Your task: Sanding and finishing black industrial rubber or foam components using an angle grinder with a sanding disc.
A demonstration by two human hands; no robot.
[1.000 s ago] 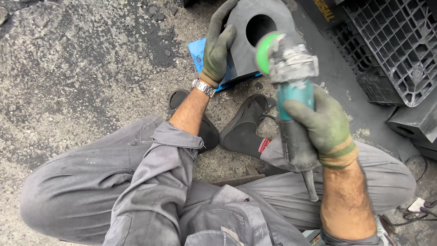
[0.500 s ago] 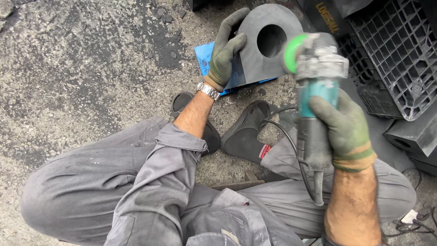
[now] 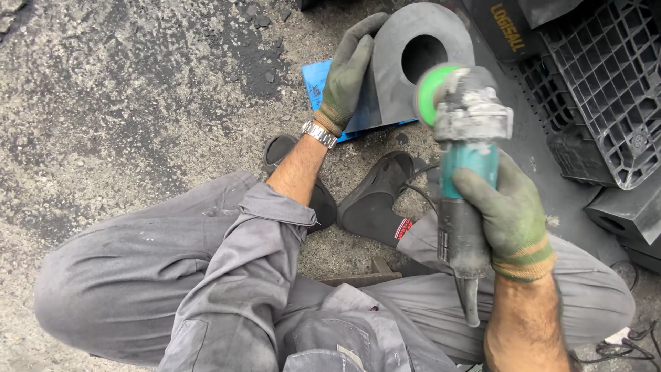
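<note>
A dark grey metal piece with a rounded top and a round hole stands upright on a blue pad on the ground. My left hand, in a green glove, grips the piece's left edge. My right hand, also gloved, holds a teal angle grinder by its body. The grinder's green disc faces the metal piece and sits just to the right of the hole; whether it touches the piece I cannot tell.
I squat in grey work clothes with dark shoes near the pad. Black plastic crates are stacked at the right. A cable lies at the lower right. Rough concrete ground spreads to the left.
The grinder has moved to the right and lower in view, away from the top of the metal piece. My left hand stays on the piece's edge.
</note>
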